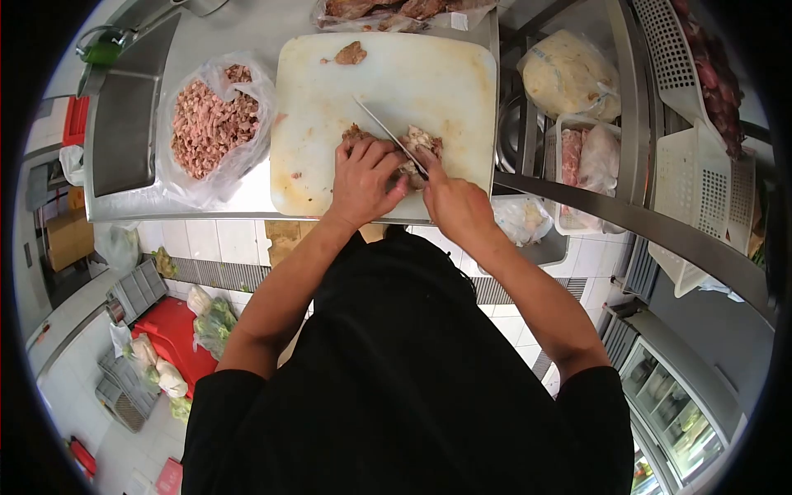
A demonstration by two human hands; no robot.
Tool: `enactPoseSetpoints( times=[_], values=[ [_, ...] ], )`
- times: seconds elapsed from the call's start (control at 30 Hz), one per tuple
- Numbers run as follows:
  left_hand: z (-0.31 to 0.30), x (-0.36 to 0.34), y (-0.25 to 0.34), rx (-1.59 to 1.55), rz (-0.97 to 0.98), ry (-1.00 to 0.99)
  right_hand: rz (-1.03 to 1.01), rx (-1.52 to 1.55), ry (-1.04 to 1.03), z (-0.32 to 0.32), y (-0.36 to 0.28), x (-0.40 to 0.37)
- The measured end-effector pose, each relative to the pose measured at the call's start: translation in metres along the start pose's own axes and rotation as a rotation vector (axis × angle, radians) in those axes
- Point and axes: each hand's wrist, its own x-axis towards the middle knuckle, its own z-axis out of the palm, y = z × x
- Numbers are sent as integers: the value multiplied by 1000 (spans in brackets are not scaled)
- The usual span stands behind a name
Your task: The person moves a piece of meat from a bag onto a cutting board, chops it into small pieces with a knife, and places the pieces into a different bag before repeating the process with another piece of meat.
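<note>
My right hand (pixel 452 198) is closed around the handle of a knife (pixel 381 126), whose blade points up and left over the white cutting board (pixel 379 70). Under the curled fingers of my left hand (pixel 363 180) lies a piece of cooked meat (pixel 353 134), pressed to the board left of the blade. Cut pieces of meat (pixel 422 140) sit right of the blade, partly hidden by my right hand. A small brown scrap of meat (pixel 351 54) rests near the board's far edge.
Left of the board stands a clear plastic bag of chopped meat (pixel 214 120), with a sink (pixel 124 132) beyond it. More browned meat (pixel 396 10) lies in plastic behind the board. A metal shelf on the right holds a bagged pale food (pixel 569 74) and a white basket (pixel 561 177).
</note>
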Motion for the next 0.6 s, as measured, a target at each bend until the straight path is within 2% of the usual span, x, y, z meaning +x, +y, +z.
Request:
enactPoseSetpoints(
  times=[0.13, 0.2, 0.3, 0.47, 0.53, 0.6],
  values=[
    [-2, 1, 1, -2, -11, 9, 41, 18, -50, -51, -13, -14],
    [0, 0, 1, -17, -35, 19, 45, 24, -178, -80, -15, -45],
    [-1, 1, 0, -7, -16, 22, 120, -19, -249, -104, -16, -80],
    [2, 1, 2, -14, -18, 33, 73, -14, -152, -49, -6, -43],
    [-1, 0, -1, -3, -28, 34, 25, 0, -114, -44, -7, -32],
    [0, 0, 1, 4, -25, -3, 50, -41, -169, -54, -8, -40]
  ],
)
